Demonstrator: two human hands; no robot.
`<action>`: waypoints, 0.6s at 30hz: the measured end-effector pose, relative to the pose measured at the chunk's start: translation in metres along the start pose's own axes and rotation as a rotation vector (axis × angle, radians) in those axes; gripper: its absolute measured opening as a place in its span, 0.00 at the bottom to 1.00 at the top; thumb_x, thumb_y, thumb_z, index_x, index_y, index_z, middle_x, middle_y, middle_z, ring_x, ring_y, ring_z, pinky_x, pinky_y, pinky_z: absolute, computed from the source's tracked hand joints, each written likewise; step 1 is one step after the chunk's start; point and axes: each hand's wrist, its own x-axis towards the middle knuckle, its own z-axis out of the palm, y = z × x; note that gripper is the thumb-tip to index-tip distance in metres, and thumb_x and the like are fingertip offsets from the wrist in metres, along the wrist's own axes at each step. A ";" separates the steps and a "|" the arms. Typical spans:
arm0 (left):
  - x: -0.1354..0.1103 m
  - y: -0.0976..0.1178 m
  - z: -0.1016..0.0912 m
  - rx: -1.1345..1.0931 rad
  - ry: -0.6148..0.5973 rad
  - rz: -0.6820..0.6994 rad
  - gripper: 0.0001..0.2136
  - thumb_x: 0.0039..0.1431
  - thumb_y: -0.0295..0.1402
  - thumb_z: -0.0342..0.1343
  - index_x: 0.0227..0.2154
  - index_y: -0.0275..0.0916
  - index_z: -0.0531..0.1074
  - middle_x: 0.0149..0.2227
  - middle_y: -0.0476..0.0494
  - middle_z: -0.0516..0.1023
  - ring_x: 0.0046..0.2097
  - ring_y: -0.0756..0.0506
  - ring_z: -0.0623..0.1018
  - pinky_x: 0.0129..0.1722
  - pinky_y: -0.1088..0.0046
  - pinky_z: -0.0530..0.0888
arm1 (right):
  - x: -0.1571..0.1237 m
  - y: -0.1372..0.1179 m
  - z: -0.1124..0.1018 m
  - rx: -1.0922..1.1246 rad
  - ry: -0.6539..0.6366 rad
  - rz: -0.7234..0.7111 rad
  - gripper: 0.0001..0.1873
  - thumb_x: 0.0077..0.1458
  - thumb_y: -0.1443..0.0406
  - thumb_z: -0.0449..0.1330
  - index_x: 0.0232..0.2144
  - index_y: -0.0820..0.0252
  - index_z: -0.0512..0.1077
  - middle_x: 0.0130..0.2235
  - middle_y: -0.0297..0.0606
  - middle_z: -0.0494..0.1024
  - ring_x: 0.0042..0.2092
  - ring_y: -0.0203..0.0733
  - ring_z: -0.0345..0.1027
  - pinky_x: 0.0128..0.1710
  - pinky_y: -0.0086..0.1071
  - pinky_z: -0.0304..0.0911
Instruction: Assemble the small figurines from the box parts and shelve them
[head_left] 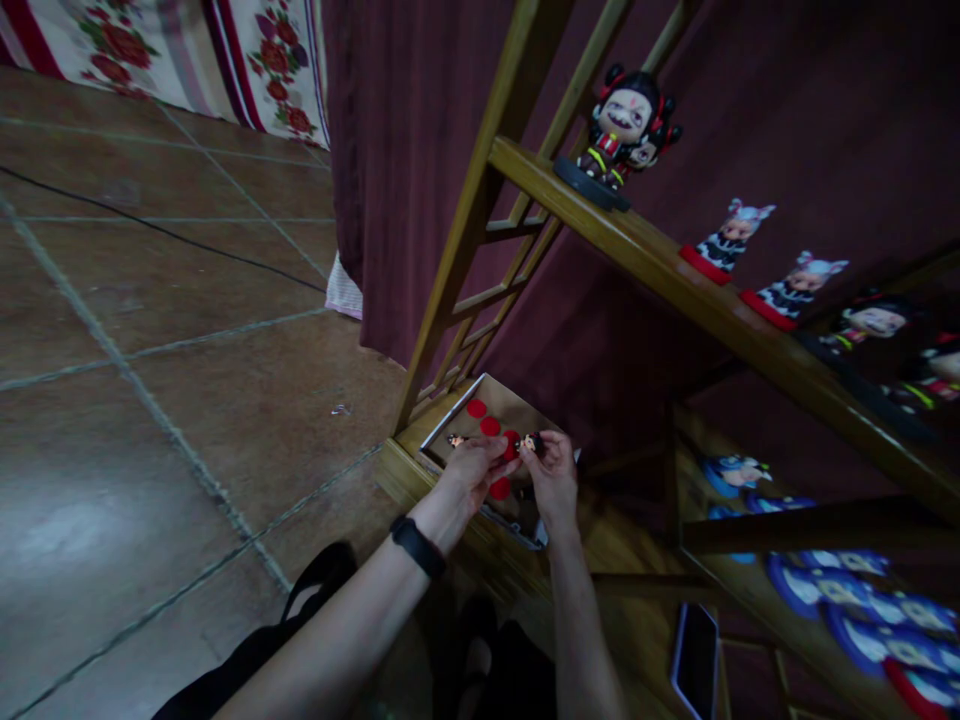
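Over an open cardboard box [517, 405] on the low wooden shelf, my two hands meet. My left hand [472, 470], with a black band on its wrist, pinches a red round base [511, 445]. Between the fingers of my right hand [553, 470] is a small black-haired figurine [529, 443], held close against that base; whether the two are joined I cannot tell. Inside the box lie several more red discs [477, 408] and another small figurine [456, 439], left of my hands. My fingers partly cover the box's contents.
A wooden rack rises around the box; its upper shelf [637, 235] carries several figurines on bases [619, 125]. Blue and white figurines [847, 590] stand on the lower right shelf. A phone [695, 655] lies at lower right. A dark cable [165, 235] crosses the tiled floor.
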 end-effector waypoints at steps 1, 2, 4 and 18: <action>0.000 0.000 0.000 -0.002 0.006 0.000 0.05 0.50 0.19 0.55 0.22 0.32 0.70 0.22 0.46 0.73 0.26 0.52 0.75 0.36 0.68 0.77 | 0.000 0.000 0.000 0.005 0.001 0.001 0.18 0.43 0.62 0.62 0.37 0.57 0.62 0.34 0.34 0.72 0.35 0.35 0.68 0.37 0.31 0.64; 0.000 0.000 0.000 -0.003 0.015 0.000 0.05 0.50 0.19 0.55 0.22 0.32 0.70 0.22 0.46 0.73 0.26 0.52 0.75 0.36 0.68 0.77 | 0.000 0.000 0.000 0.012 0.000 0.003 0.18 0.43 0.62 0.62 0.37 0.57 0.62 0.35 0.34 0.72 0.35 0.35 0.68 0.37 0.31 0.64; 0.000 -0.001 0.000 -0.001 0.018 0.000 0.04 0.49 0.19 0.56 0.22 0.31 0.70 0.23 0.46 0.74 0.26 0.52 0.75 0.35 0.69 0.77 | -0.001 -0.001 0.000 0.024 -0.006 0.011 0.18 0.43 0.62 0.62 0.37 0.57 0.62 0.35 0.33 0.72 0.35 0.35 0.68 0.37 0.31 0.64; -0.007 -0.010 0.004 0.017 -0.004 0.184 0.03 0.45 0.22 0.60 0.21 0.30 0.72 0.24 0.43 0.74 0.27 0.51 0.74 0.34 0.71 0.75 | -0.007 -0.003 0.006 -0.037 0.077 -0.007 0.18 0.45 0.60 0.61 0.37 0.56 0.62 0.36 0.35 0.72 0.37 0.36 0.68 0.39 0.31 0.64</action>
